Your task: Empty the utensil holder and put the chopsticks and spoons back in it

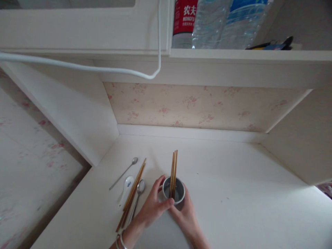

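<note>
A small grey mug [178, 194] with a white rim stands on the white desk [233, 193] near its front. Two or three wooden chopsticks [173, 169] stand upright inside it, leaning away from me. My left hand [153, 206] wraps the mug's left side, thumb on the near rim. My right hand [185, 214] cups the mug from the near right. Both hands are closed around the mug.
Left of the mug lie more wooden chopsticks [132, 195], a metal spoon [138, 193], a second, longer metal spoon [123, 173] and a white ceramic spoon [126, 186]. A shelf above holds water bottles [223, 24]. A white cable [103, 69] hangs across the top.
</note>
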Available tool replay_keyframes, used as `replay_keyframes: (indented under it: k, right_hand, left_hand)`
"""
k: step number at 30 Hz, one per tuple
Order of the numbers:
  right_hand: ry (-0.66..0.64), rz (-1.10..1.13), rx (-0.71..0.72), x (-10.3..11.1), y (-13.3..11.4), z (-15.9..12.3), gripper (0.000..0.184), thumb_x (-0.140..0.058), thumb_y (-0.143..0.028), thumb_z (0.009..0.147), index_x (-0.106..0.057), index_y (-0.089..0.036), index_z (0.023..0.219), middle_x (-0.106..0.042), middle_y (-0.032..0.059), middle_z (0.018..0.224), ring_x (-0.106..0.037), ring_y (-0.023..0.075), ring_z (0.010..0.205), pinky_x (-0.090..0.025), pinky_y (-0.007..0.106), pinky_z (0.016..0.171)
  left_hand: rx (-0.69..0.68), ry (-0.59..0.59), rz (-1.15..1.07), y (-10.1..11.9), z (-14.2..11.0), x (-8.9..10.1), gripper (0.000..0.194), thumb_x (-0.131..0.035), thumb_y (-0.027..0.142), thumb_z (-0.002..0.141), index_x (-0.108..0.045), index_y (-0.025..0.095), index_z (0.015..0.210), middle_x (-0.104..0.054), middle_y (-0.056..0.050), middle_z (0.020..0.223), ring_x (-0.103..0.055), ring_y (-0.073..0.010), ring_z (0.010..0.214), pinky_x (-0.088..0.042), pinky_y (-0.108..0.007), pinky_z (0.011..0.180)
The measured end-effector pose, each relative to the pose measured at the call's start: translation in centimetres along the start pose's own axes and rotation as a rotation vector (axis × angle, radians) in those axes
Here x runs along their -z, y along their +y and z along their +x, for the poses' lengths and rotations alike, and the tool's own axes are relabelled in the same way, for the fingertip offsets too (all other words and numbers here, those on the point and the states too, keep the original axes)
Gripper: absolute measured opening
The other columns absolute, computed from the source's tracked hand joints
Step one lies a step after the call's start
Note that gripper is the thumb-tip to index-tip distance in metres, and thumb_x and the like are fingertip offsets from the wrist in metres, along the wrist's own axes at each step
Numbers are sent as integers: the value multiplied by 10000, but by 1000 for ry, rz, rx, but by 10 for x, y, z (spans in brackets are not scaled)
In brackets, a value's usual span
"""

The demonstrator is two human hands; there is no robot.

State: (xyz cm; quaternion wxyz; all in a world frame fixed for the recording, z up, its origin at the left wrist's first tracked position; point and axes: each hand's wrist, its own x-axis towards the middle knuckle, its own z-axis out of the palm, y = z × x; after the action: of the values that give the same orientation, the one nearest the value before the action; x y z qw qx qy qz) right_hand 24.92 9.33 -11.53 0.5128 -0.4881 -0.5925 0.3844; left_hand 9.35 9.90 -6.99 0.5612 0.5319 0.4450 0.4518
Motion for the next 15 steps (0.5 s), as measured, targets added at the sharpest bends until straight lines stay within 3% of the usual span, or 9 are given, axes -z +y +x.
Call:
replay_keyframes:
  k: [4, 11, 13, 15]
  right_hand:
    - [-73, 37, -44, -2, 7, 0, 696, -732, -377, 769, -409, -211, 1361, -587, 142, 1302, -583, 318, 1167, -477, 468, 988]
    - [-118, 38, -85, 2, 8, -10, 690, -673, -348, 822, -334, -245, 1415, -522, 129, 1387, -522, 317, 1251, -440, 487, 1035]
    - [-47, -69, -41, 8, 1, -15, 709, -640, -353, 833, -296, -264, 1446, -429, 118, 1466, -422, 334, 1334, -385, 528, 1072]
    - [115, -177, 49, 12, -11, -19, 667, -611, -352, 839, -323, -259, 1434, -397, 121, 1478, -371, 347, 1360, -339, 565, 1085]
  left_hand:
    - [-33, -119, -259, -3, 3, -8, 892, -819, 439, 647, -375, 192, 1380, -514, -145, 1367, -477, -298, 1268, -345, -428, 1090]
    - [-100, -117, -282, -1, 7, -2, 743, -798, 348, 695, -465, 170, 1334, -567, -134, 1294, -522, -298, 1206, -380, -434, 1046]
    - [-111, -115, -300, -3, 6, -1, 757, -805, 375, 681, -472, 167, 1328, -577, -139, 1278, -537, -304, 1182, -394, -437, 1031]
    - [-106, -116, -319, -5, 5, 0, 776, -812, 407, 666, -474, 173, 1324, -581, -145, 1272, -547, -309, 1164, -409, -438, 1014]
